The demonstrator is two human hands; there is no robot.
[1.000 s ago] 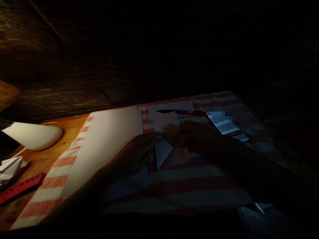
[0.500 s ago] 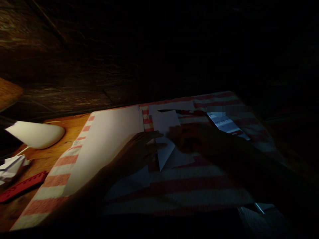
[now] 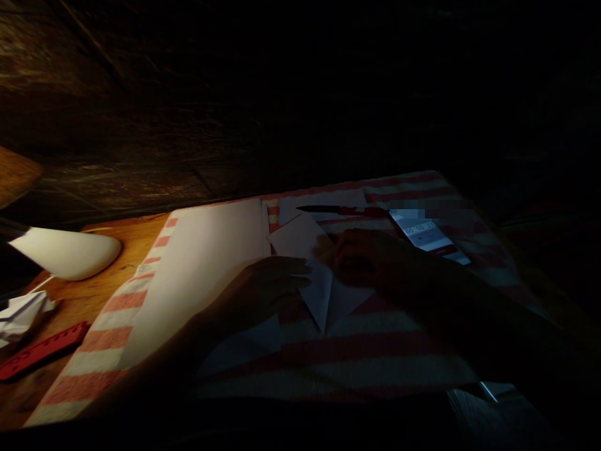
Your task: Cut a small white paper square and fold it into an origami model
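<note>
A folded white sheet of paper [image 3: 300, 237] lies turned at an angle between my hands, one pointed corner towards me. My left hand [image 3: 270, 279] rests on its left side, fingers stretched out flat. On the right, my right hand [image 3: 359, 254] is closed, its fingertips at the paper. Darkness hides what those fingers hold, if anything. Just beyond the sheet, a knife [image 3: 322, 209] with a dark blade and red handle points left. More white paper [image 3: 265, 332] shows below my left hand.
A large stack of white paper [image 3: 206, 232] lies left on the striped cloth [image 3: 375, 341]. A lit phone [image 3: 429, 236] shows a timer at right. Further left are a white lamp-like object [image 3: 70, 254], crumpled paper [image 3: 23, 313] and a red notched strip [image 3: 44, 351] on the wooden table [image 3: 141, 230].
The folded sheet has turned, and its near point has shifted right. My right hand has moved slightly right; my left hand has slid a little right and nearer me.
</note>
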